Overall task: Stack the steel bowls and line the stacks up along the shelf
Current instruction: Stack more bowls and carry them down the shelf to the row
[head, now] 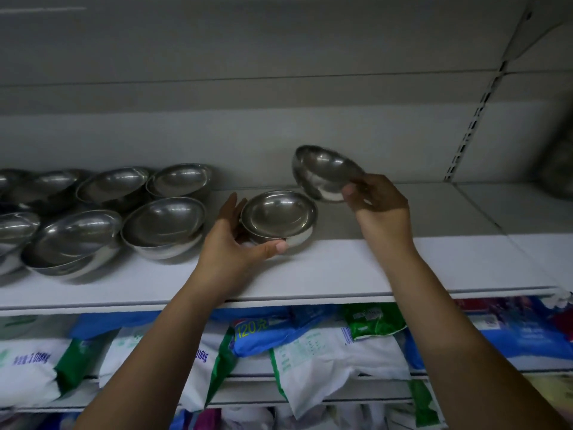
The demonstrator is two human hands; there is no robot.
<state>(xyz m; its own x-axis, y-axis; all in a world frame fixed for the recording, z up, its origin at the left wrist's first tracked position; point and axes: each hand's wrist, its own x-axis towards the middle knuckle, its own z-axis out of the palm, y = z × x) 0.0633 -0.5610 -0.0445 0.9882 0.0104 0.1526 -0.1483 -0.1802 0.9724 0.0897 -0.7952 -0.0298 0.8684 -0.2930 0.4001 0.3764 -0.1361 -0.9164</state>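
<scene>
Forearms (148, 361) cross the shelf (372, 268) edge: left hand (238, 243) cups the small stack (279, 217), steadying it, while right hand (378, 206) pinches the rim of a tilted bowl (325, 172) at the stack's 1 o'clock (angled for nesting, I judge). Other stacks (164, 225) sit at 9 o'clock.

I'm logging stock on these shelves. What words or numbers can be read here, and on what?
"120克": blue bag.
"18kg", start hidden: white bag beside it.
Too blurred to read: print on the green bag and the far-left white bag.
No text on the steel bowls.
</scene>
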